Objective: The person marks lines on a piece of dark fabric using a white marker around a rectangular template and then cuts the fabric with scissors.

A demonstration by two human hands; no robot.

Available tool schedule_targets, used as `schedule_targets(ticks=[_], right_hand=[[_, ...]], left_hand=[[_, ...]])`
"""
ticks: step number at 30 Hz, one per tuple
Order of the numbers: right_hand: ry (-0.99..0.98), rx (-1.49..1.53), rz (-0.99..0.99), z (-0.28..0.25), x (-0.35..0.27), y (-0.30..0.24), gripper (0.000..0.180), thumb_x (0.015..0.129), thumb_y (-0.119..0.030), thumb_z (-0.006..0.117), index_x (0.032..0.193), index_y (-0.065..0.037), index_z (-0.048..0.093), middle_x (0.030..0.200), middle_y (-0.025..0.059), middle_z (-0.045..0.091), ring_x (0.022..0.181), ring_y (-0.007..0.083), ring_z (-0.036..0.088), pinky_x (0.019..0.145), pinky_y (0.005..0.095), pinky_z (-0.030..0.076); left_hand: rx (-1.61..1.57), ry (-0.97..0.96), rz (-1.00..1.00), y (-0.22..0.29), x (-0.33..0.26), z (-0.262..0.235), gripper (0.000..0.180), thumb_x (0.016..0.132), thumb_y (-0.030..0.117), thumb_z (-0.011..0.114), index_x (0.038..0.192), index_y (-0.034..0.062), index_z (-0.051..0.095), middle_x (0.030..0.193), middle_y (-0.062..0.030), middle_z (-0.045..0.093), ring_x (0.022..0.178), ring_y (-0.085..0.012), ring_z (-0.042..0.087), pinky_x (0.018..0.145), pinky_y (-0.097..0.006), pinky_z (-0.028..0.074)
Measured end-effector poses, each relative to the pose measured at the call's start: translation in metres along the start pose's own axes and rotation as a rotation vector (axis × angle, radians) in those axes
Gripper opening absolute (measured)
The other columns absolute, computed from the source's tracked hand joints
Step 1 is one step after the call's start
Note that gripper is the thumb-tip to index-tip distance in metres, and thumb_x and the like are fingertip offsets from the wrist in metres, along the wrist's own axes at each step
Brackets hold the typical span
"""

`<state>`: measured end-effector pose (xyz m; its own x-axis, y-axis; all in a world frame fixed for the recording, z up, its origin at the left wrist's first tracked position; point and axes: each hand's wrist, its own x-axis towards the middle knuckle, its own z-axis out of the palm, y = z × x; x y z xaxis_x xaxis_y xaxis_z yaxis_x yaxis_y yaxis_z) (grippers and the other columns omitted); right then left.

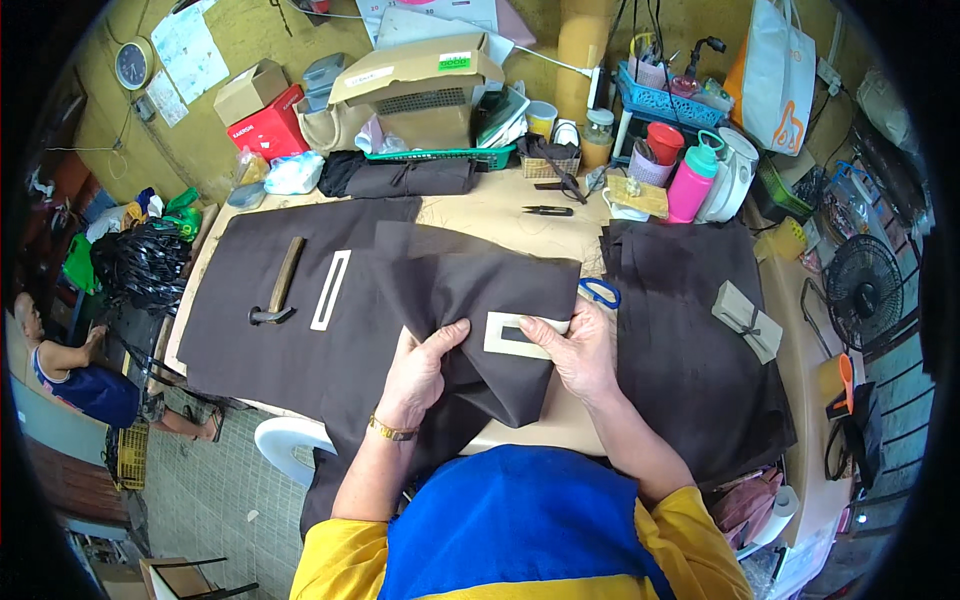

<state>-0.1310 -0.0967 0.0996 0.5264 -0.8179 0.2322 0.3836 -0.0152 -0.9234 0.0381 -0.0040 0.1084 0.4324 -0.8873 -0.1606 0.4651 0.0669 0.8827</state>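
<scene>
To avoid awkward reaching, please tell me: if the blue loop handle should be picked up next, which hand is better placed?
Probably the right hand: the blue loop handle lies just beyond it. The left hand is farther away, pinching dark fabric. The right, though, holds a pale slotted piece.

Pale lettering [243, 132] on red box [275, 118]; green label [454, 61] on cardboard carton [400, 82]; numbers on calendar [484, 14].

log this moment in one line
left hand: gripping dark brown fabric | right hand: pinching cream rectangular frame against fabric | wooden-handled hammer: lying left
</scene>
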Motion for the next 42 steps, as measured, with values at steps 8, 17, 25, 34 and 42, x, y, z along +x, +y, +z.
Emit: schedule_targets(ticks=[8,17,25,34,42], right_hand=[[-0.015,-0.056,-0.042,0.002,-0.003,0.004,0.025,0.089,-0.003,0.069,0.112,0.002,0.061,0.1,0.0055,0.068,0.087,0.0084,0.062,0.078,0.0246,0.052],[-0.046,-0.003,-0.034,-0.003,-0.005,0.013,0.025,0.088,-0.003,0.07,0.111,0.002,0.062,0.101,0.0063,0.068,0.089,0.0096,0.063,0.079,0.0257,0.052],[-0.047,-0.002,0.095,0.001,-0.009,0.009,0.017,0.086,-0.006,0.073,0.101,0.001,0.068,0.092,0.0045,0.071,0.084,0.0093,0.064,0.077,0.0268,0.053],[-0.092,0.16,0.101,0.003,-0.01,0.001,0.016,0.085,-0.005,0.074,0.098,0.001,0.069,0.09,0.0052,0.071,0.08,0.0083,0.064,0.072,0.0259,0.053],[-0.044,0.053,0.058,0.001,-0.01,-0.001,0.015,0.085,-0.005,0.073,0.098,0.001,0.069,0.089,0.0038,0.071,0.078,0.0078,0.063,0.071,0.0256,0.053]], left_hand=[[0.12,-0.134,0.221,-0.007,-0.001,0.007,0.048,0.079,0.003,0.079,0.121,-0.0017,0.056,0.114,-0.0091,0.064,0.103,-0.0156,0.061,0.09,-0.03,0.05],[0.051,-0.092,0.13,-0.01,0.001,0.001,0.043,0.076,-0.002,0.079,0.115,0.0001,0.061,0.108,-0.0065,0.066,0.099,-0.0161,0.062,0.088,-0.03,0.051],[0.042,-0.092,0.052,-0.012,-0.005,-0.005,0.045,0.075,-0.002,0.08,0.116,0.0004,0.061,0.111,-0.0074,0.066,0.101,-0.0165,0.062,0.09,-0.031,0.051],[0.06,-0.123,0.04,-0.007,-0.008,0.0,0.05,0.073,-0.004,0.081,0.118,0.0014,0.061,0.113,-0.0076,0.066,0.104,-0.0174,0.062,0.091,-0.032,0.051],[0.047,-0.249,-0.084,0.001,-0.01,-0.004,0.063,0.074,-0.004,0.08,0.129,-0.0016,0.051,0.123,-0.0118,0.061,0.113,-0.0189,0.058,0.098,-0.033,0.048]])
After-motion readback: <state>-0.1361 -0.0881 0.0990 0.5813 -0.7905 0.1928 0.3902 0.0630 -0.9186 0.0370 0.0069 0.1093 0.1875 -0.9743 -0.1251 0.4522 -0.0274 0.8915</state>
